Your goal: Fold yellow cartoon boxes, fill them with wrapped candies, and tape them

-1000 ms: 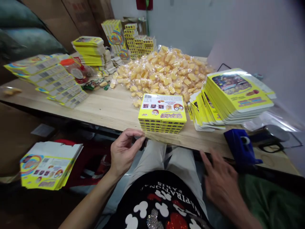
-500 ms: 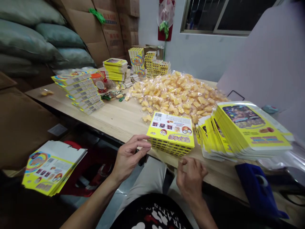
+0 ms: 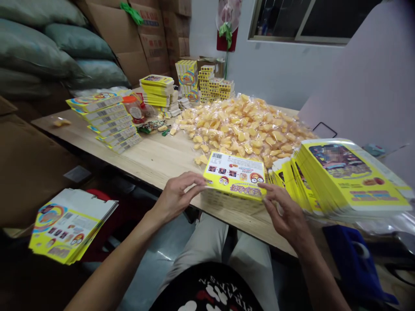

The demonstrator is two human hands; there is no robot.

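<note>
A yellow and white printed carton (image 3: pixel 236 172) lies at the table's front edge, its barcode and cartoon faces on top. My left hand (image 3: pixel 177 192) pinches its left front corner, thumb and fingertips close together. At the right front corner, my right hand (image 3: pixel 287 211) grips with the index finger along the top edge and the thumb below. The carton's front side looks pale and blurred beneath the yellow top edge. Just right of it leans a fanned stack of flat yellow cards (image 3: pixel 343 177) with a dark picture on the top one.
Behind the carton spreads a heap of wrapped yellow pieces (image 3: pixel 246 125). Stacked cartons (image 3: pixel 110 121) stand at the left, a blue tape dispenser (image 3: pixel 353 259) at the right front. Flat printed cartons (image 3: pixel 68 224) lie on a red stool, lower left. Sacks (image 3: pixel 78 43) fill the back left.
My right hand has moved up and right from the front edge to the carton's right front corner. My left hand stays by the left corner. The carton's front now looks paler and blurred.
</note>
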